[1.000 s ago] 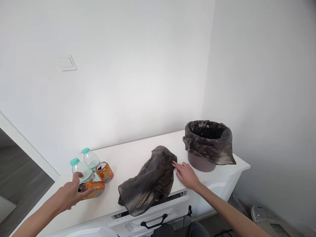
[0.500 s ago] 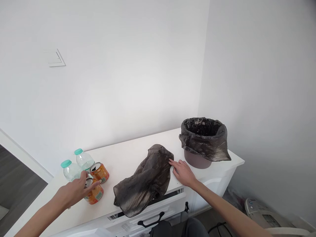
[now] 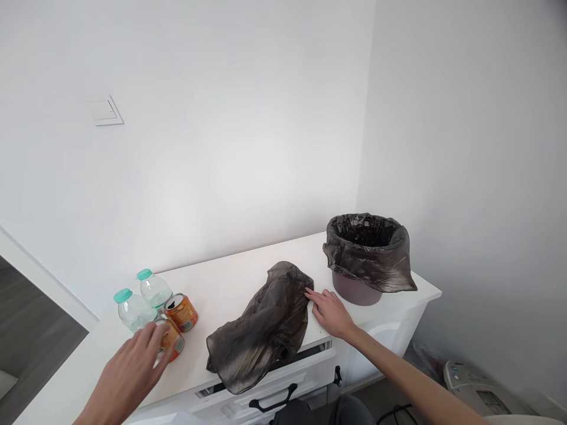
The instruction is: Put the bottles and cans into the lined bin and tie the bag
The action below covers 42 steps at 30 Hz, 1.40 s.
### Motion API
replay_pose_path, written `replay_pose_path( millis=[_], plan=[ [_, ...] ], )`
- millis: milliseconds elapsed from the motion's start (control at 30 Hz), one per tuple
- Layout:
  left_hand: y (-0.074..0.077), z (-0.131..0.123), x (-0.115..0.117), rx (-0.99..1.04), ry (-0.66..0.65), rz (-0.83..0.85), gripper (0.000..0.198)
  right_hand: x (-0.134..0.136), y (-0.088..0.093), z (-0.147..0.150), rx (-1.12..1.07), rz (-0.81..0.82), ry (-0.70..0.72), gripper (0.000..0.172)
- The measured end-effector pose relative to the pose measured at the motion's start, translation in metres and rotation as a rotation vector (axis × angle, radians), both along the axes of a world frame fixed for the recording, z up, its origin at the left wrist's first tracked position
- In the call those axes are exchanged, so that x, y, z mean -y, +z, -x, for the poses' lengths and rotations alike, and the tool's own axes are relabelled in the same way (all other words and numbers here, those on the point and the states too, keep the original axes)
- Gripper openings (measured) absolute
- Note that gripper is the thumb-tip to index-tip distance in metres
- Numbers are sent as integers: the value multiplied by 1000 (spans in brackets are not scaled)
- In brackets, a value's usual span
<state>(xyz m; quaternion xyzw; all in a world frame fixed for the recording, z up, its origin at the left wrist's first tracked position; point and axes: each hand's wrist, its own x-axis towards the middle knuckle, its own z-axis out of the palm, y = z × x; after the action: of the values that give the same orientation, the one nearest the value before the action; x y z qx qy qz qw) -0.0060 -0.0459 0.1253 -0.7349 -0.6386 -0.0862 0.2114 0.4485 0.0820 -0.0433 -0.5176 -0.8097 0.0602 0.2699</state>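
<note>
My left hand (image 3: 137, 363) is beside the nearer orange drink can (image 3: 176, 343), thumb and fingers apart and slightly blurred, partly covering it. A second orange can (image 3: 182, 314) stands upright just behind, its top opened. Two clear plastic bottles with green caps, the nearer bottle (image 3: 135, 310) and the farther bottle (image 3: 155, 288), stand next to the cans. My right hand (image 3: 330, 313) lies on the cabinet top, fingers stretched out, fingertips touching the right edge of a crumpled dark plastic bag (image 3: 261, 330). The bag drapes over the cabinet's front edge.
A brown bin (image 3: 357, 289) lined with a dark bag (image 3: 372, 260) stands at the right of the white cabinet top (image 3: 225, 283). Below the draped bag, a drawer (image 3: 266, 398) with a black handle is slightly pulled out. A grey appliance (image 3: 478, 392) sits on the floor at right.
My left hand has drawn back from above the nearer can to its near side. My right hand stays at the bag's edge. The view has shifted slightly.
</note>
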Motion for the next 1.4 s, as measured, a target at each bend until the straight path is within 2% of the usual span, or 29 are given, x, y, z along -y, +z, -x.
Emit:
replay_pose_path(
  millis=[133,300,400,467,533,633,700,867,967,1033,1133,1200,1300,1400],
  plan=[
    [-21,1,-1,-73,-80,86,39,3,1,-2,25,-4,13,48],
    [-36,-2,-2,-160,-130,31,39,27,4,-15,28,-65,96,45],
    [-37,-24,0,-80,-183,-43,37,48,9,-22,-6,-128,31,38],
    [-38,-47,0,59,-226,-85,35,58,17,-21,-42,-160,-12,34],
    [-40,-73,-3,174,-286,-60,35,62,27,-16,-75,-174,3,37],
    [-49,-103,-17,180,-415,98,33,59,41,-3,-65,-157,94,45],
    [-58,-112,-34,120,-457,166,33,55,46,4,-19,-126,138,48],
    [-69,-110,-80,25,-321,99,38,56,49,5,8,-76,185,40],
    [-74,-119,-91,44,-311,77,39,57,51,3,-90,-86,144,37],
    [-84,-131,-90,54,-350,107,41,53,50,4,-127,-97,123,36],
    [-106,-140,-86,59,-369,176,55,40,42,9,-63,-102,121,39],
    [-116,-135,-88,53,-346,199,63,31,36,11,20,-79,70,41],
    [-112,-119,-90,38,-292,153,55,21,35,13,70,-29,-96,40],
    [-95,-118,-76,89,-367,129,43,15,44,14,35,11,-250,37]
  ],
)
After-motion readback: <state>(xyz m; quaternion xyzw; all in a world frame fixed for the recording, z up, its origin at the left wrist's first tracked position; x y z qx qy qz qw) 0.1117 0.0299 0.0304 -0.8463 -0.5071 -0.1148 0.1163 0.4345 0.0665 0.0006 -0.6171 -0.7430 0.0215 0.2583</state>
